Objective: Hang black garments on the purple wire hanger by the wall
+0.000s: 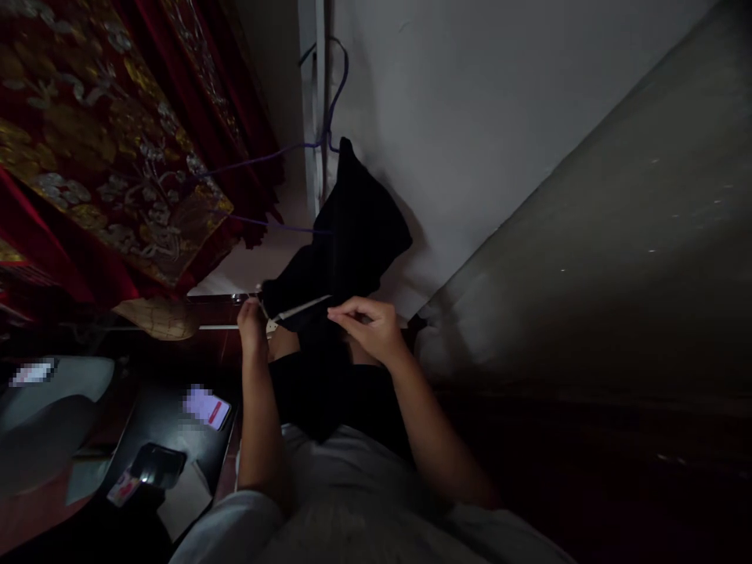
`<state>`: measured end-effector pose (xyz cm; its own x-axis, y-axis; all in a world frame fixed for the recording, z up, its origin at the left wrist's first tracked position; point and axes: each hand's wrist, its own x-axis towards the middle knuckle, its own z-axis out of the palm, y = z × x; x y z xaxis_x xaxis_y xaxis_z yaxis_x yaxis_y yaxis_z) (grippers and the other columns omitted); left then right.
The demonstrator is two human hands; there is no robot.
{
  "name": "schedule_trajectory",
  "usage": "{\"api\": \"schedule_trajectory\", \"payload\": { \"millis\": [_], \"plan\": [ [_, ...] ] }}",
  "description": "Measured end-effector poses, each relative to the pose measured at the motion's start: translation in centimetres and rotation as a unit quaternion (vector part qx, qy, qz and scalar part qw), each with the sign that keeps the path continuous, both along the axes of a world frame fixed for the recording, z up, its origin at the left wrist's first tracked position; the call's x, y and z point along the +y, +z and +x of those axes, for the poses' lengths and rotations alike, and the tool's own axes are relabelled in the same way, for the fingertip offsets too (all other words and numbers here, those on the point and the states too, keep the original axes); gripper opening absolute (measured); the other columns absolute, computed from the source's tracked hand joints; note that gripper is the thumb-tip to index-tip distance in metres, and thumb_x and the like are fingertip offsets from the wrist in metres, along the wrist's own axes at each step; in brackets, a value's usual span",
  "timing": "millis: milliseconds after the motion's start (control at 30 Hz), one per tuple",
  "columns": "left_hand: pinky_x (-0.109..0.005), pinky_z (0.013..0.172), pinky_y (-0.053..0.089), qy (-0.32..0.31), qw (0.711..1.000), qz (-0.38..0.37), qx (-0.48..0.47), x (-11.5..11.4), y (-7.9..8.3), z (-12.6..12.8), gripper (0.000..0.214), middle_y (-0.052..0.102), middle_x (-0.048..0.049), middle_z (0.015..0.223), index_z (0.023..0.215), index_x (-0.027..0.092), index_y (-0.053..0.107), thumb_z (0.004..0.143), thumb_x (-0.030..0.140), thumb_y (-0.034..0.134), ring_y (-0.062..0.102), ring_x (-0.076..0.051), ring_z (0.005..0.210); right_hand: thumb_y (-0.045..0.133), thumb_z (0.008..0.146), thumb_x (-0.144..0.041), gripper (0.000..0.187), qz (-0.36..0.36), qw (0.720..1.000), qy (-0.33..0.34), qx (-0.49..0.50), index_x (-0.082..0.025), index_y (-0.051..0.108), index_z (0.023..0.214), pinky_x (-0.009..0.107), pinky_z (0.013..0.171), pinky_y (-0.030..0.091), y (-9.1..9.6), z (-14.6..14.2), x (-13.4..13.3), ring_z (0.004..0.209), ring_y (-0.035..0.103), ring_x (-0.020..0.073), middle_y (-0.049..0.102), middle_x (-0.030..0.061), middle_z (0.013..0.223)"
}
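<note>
By the edge of black cloth [367, 223], a pale strip [302, 308] slants between my narrowly pinched left hand [251, 319] and right hand [371, 323] — a gap apart, hold unclear.

A dim room, whether home or workroom unclear: embroidered red cloth [99, 117], pale wall [470, 102], lit phone [210, 409].

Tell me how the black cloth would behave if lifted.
Probably floppy: the black cloth hangs with a drooping, uneven outline. Likely fairly light too, since a thin purple hanger appears to support it.
</note>
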<state>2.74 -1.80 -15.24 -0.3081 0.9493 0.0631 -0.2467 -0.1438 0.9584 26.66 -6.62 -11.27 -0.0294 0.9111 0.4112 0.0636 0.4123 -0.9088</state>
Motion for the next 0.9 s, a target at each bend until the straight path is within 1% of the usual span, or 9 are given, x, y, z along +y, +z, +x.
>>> {"api": "schedule_trajectory", "payload": {
  "millis": [100,233,300,367,500,633,700,800,900],
  "plan": [
    [-0.022,0.062,0.04,0.002,0.998,-0.01,-0.066,-1.6,0.6,0.9,0.028,0.048,0.0064,0.062,0.079,0.018,0.053,0.088,0.034,0.074,0.048,-0.008,0.058,0.08,0.079,-0.037,0.017,-0.069,0.997,0.01,-0.023,-0.019,0.081,0.078,0.026,0.056,0.045,-0.8,1.5,-1.6,0.059,0.06,0.0137,0.075,0.0055,0.072],
    [-0.02,0.065,0.044,-0.072,0.99,0.027,-0.121,-3.3,4.0,2.4,0.035,0.054,0.0039,0.072,0.087,0.016,0.062,0.076,0.04,0.086,0.052,-0.008,0.065,0.08,0.07,-0.037,0.022,-0.246,0.963,0.086,-0.061,-0.016,0.078,0.074,0.026,0.054,0.043,-3.2,3.4,-2.9,0.055,0.058,0.014,0.068,0.0037,0.062],
    [-0.019,0.07,0.046,-0.125,0.982,0.052,-0.132,-4.5,5.5,3.9,0.034,0.056,0.0023,0.075,0.086,0.016,0.065,0.077,0.04,0.087,0.055,-0.009,0.069,0.08,0.068,-0.038,0.023,-0.286,0.945,0.124,-0.098,-0.015,0.076,0.072,0.026,0.056,0.044,-3.7,3.9,-2.9,0.056,0.059,0.0148,0.067,0.0038,0.062],
    [-0.019,0.076,0.048,-0.17,0.975,0.068,-0.129,-5.9,6.6,5.6,0.031,0.063,-0.0007,0.084,0.085,0.016,0.067,0.081,0.042,0.085,0.059,-0.01,0.077,0.078,0.073,-0.045,0.03,-0.257,0.955,0.103,-0.103,-0.016,0.076,0.081,0.029,0.062,0.049,-3.4,3.9,-2.7,0.065,0.064,0.0173,0.072,0.0059,0.072],
    [-0.027,0.089,0.051,-0.266,0.954,0.109,-0.08,-8.5,8.4,8.8,0.029,0.072,-0.0073,0.11,0.089,0.018,0.07,0.091,0.047,0.076,0.067,-0.018,0.1,0.065,0.084,-0.073,0.058,-0.151,0.987,0.048,0.012,-0.02,0.074,0.108,0.039,0.096,0.055,-1.7,2.0,-3.5,0.11,0.069,0.0262,0.075,0.0098,0.11],
    [-0.034,0.101,0.052,-0.327,0.916,0.214,0.09,-10.8,10.3,10.9,0.019,0.074,-0.0118,0.12,0.094,0.017,0.075,0.097,0.035,0.07,0.07,-0.023,0.113,0.033,0.078,-0.099,0.089,-0.168,0.964,0.036,0.203,-0.027,0.076,0.107,0.043,0.102,0.057,0.2,0.6,-5.3,0.121,0.068,0.0302,0.077,0.0085,0.108],
    [-0.033,0.102,0.053,-0.342,0.893,0.243,0.162,-11.7,10.7,11.4,0.012,0.074,-0.0122,0.121,0.101,0.017,0.076,0.099,0.027,0.068,0.071,-0.022,0.114,0.038,0.074,-0.101,0.087,-0.171,0.947,0.006,0.272,-0.028,0.077,0.102,0.046,0.102,0.057,1.6,1.0,-5.5,0.123,0.067,0.0323,0.077,0.0087,0.109],
    [-0.033,0.098,0.057,-0.308,0.893,0.278,0.172,-11.8,10.6,11.2,0.031,0.075,-0.0126,0.122,0.133,0.021,0.065,0.102,0.027,0.063,0.073,-0.02,0.109,0.055,0.071,-0.095,0.077,-0.181,0.932,0.011,0.313,-0.029,0.076,0.105,0.05,0.104,0.056,4.3,2.5,-4.8,0.127,0.064,0.0341,0.076,0.0088,0.116],
    [-0.032,0.087,0.06,-0.138,0.932,0.327,0.075,-9.5,11.2,10.3,0.036,0.076,-0.0097,0.112,0.14,0.023,0.055,0.106,0.037,0.055,0.075,-0.017,0.093,0.055,0.073,-0.093,0.082,-0.222,0.924,0.082,0.299,-0.027,0.072,0.119,0.052,0.104,0.056,6.8,3.5,-3.9,0.125,0.065,0.0343,0.074,0.0099,0.121]
  ]
}}
